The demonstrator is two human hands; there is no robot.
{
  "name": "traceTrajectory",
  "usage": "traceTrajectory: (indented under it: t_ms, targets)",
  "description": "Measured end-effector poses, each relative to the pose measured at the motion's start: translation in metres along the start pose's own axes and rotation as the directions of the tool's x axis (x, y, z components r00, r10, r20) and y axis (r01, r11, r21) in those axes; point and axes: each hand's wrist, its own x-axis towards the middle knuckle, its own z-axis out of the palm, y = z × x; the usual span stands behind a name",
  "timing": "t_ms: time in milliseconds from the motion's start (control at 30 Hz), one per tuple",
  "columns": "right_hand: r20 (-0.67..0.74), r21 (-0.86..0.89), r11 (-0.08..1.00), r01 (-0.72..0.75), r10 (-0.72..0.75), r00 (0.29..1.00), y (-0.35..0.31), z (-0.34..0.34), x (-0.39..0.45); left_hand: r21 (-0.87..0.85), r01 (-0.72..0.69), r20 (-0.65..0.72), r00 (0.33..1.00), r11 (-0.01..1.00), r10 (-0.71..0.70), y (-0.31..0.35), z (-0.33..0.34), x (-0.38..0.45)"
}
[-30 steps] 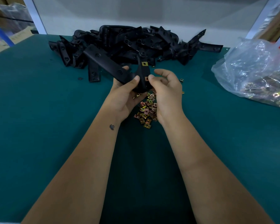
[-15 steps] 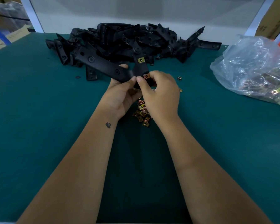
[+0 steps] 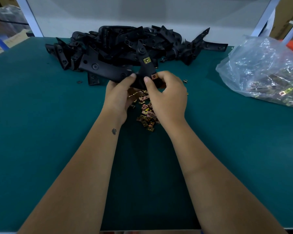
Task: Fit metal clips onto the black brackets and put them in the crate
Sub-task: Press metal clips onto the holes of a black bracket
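We have one black bracket [image 3: 108, 71] held up over the green mat [image 3: 41, 132], just in front of the bracket pile [image 3: 134, 43]. Left hand [image 3: 119, 97] grips it at the bend, thumb on top and fingers curled underneath; its long arm runs out to the left and its short arm points up toward the pile. A brass clip [image 3: 146, 60] is already seated partway up the short arm. Right hand [image 3: 167, 95] pinches a second, copper-coloured clip [image 3: 154, 76] between thumb and forefinger at the bracket's right edge near the bend; we can't tell whether that one is fully seated. Directly under both hands lies the loose clip heap [image 3: 146, 114], spreading toward us from the bracket, with a couple of stray clips [image 3: 185, 80] just right of the right hand. Bracket pile sits against the mat's far edge, hard up to the white back panel [image 3: 142, 12], spanning from well left of the held bracket to well right of it. Clear plastic bag [image 3: 264, 71] holding more clips sits well to the right of the bracket, near the mat's right side. Bare mat shows on the left of the bracket and across the whole near side down to the front edge, with only our forearms crossing it.
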Motion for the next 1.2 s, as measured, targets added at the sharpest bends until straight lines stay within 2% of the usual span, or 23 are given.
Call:
traceTrajectory:
  t_ms: [100, 233, 333, 433, 567, 667, 833, 933, 1000, 1100, 1200]
  targets:
    - [0.097, 0.134, 0.987, -0.089, 0.076, 0.992, 0.001, -0.002, 0.0, 0.01, -0.017, -0.061, 0.998, 1.0, 0.018, 0.009, -0.005, 0.002]
    - [0.22, 0.362, 0.908, -0.21, 0.136, 0.966, -0.002, -0.004, 0.001, -0.068, -0.053, -0.145, 0.988, 0.996, 0.043, 0.018, -0.007, -0.001]
    - [0.261, 0.48, 0.833, -0.275, 0.163, 0.951, -0.004, -0.008, -0.001, -0.087, -0.018, -0.132, 0.991, 0.996, 0.006, 0.013, -0.004, -0.011]
    - [0.272, 0.588, 0.737, -0.333, 0.207, 0.94, -0.005, -0.018, -0.005, -0.105, 0.019, -0.047, 0.999, 0.994, -0.024, 0.005, 0.013, -0.024]
    - [0.176, 0.691, 0.615, -0.38, 0.367, 0.913, -0.001, -0.047, -0.004, -0.109, 0.033, 0.048, 0.998, 0.993, -0.027, -0.006, 0.054, -0.045]
    - [0.055, 0.726, 0.591, -0.35, 0.458, 0.887, 0.009, -0.084, -0.007, -0.034, 0.038, 0.076, 0.996, 0.999, -0.035, -0.012, 0.087, -0.062]
    - [-0.135, 0.748, 0.591, -0.302, 0.581, 0.803, 0.038, -0.172, -0.03, -0.049, 0.117, 0.179, 0.978, 0.992, -0.107, -0.032, 0.14, -0.1]
    - [-0.257, 0.762, 0.602, -0.239, 0.62, 0.741, 0.053, -0.228, -0.052, 0.012, 0.23, 0.284, 0.932, 0.973, -0.224, -0.055, 0.176, -0.139]
    - [-0.343, 0.746, 0.631, -0.212, 0.637, 0.69, 0.062, -0.265, -0.071, 0.071, 0.298, 0.368, 0.879, 0.952, -0.303, -0.072, 0.198, -0.169]
    - [-0.466, 0.708, 0.682, -0.182, 0.645, 0.605, 0.074, -0.319, -0.107, 0.145, 0.361, 0.533, 0.756, 0.921, -0.38, -0.093, 0.223, -0.217]
    - [-0.546, 0.692, 0.706, -0.153, 0.65, 0.529, 0.083, -0.366, -0.15, 0.269, 0.382, 0.624, 0.63, 0.884, -0.462, -0.114, 0.24, -0.265]
